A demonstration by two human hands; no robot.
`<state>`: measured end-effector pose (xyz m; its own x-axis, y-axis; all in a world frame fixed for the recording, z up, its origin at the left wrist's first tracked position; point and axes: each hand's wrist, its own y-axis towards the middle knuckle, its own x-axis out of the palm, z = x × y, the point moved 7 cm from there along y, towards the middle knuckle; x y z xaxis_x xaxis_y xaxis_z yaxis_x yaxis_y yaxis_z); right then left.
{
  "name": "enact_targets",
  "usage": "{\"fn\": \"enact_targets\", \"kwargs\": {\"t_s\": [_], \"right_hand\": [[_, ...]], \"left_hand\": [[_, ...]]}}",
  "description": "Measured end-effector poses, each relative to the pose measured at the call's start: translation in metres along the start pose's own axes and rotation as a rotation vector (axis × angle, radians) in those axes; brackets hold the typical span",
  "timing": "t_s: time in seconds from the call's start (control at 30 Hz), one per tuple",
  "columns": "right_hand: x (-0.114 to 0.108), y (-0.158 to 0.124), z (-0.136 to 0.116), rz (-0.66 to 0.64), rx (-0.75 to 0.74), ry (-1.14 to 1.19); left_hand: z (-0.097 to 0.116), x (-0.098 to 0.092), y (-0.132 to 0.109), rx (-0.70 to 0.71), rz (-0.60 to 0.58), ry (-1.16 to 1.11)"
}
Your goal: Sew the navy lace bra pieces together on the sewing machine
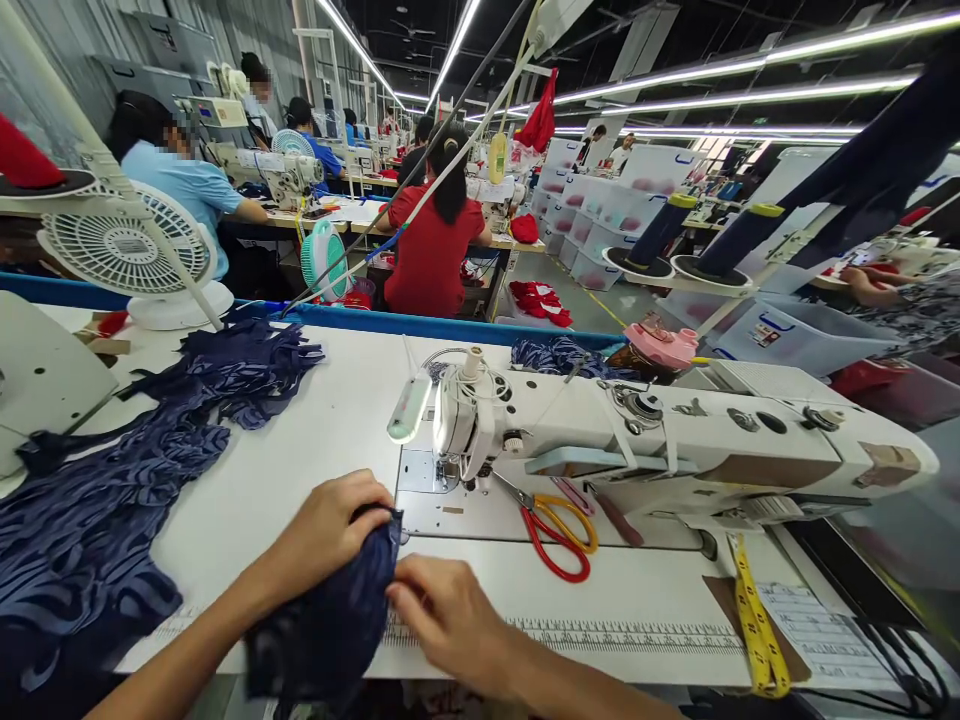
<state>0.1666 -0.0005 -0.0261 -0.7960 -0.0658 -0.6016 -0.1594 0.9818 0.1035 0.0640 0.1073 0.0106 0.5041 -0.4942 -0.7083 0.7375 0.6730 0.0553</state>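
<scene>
A dark navy fabric piece [330,620] hangs over the front edge of the sewing table, its lower part blurred. My left hand [341,520] pinches its upper corner between thumb and fingers. At the fabric's right edge, my right hand [450,610] is closed with thumb and fingertips on the cloth. Both hands are in front of the sewing machine [540,420], left of its arm and nearer to me than the needle plate [424,472]. Scissors with red and yellow handles [559,530] lie under the machine arm.
Patterned navy fabric pieces [105,480] are heaped on the left. A printed ruler [600,634] runs along the front edge, with a yellow tape measure [757,630] at the right. Thread cones [660,235] stand behind the machine. A person in red [427,240] sits ahead.
</scene>
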Motion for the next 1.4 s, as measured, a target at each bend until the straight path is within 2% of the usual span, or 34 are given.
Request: {"fn": "enact_targets", "kwargs": {"t_s": [0.07, 0.1, 0.17, 0.27, 0.37, 0.43, 0.53, 0.67, 0.8, 1.0, 1.13, 1.2, 1.4], "right_hand": [[-0.021, 0.002, 0.017, 0.097, -0.01, -0.293], [-0.026, 0.005, 0.026, 0.094, 0.001, -0.424], [-0.029, 0.017, 0.041, 0.008, 0.057, -0.657], [-0.026, 0.043, 0.056, -0.121, 0.201, -0.872], [-0.023, 0.066, 0.059, -0.14, 0.32, -0.917], [-0.022, 0.071, 0.055, -0.144, 0.327, -0.915], [-0.023, 0.056, 0.043, -0.204, 0.274, -0.909], [-0.03, 0.019, 0.018, -0.295, 0.111, -0.805], [-0.043, 0.011, 0.016, -0.175, 0.107, -0.75], [-0.036, 0.02, 0.028, -0.039, 0.022, -0.675], [-0.057, 0.011, 0.049, 0.204, 0.098, -0.837], [-0.068, 0.008, 0.06, 0.284, 0.141, -0.877], [-0.08, 0.03, 0.086, 0.293, 0.175, -0.664]], "left_hand": [[-0.016, 0.025, 0.023, -0.04, -0.077, -0.083], [-0.023, 0.034, 0.03, -0.049, -0.101, -0.111], [-0.033, 0.048, 0.035, -0.057, -0.133, -0.141], [-0.04, 0.055, 0.031, -0.064, -0.158, -0.15], [-0.044, 0.055, 0.027, -0.093, -0.154, -0.167], [-0.046, 0.054, 0.027, -0.108, -0.146, -0.183], [-0.048, 0.054, 0.028, -0.115, -0.155, -0.201], [-0.047, 0.055, 0.028, -0.121, -0.193, -0.235], [-0.045, 0.053, 0.029, -0.125, -0.204, -0.251], [-0.047, 0.05, 0.028, -0.147, -0.221, -0.346], [-0.05, 0.049, 0.027, -0.155, -0.206, -0.392], [-0.051, 0.049, 0.027, -0.157, -0.205, -0.387], [-0.05, 0.049, 0.026, -0.148, -0.217, -0.369]]}}
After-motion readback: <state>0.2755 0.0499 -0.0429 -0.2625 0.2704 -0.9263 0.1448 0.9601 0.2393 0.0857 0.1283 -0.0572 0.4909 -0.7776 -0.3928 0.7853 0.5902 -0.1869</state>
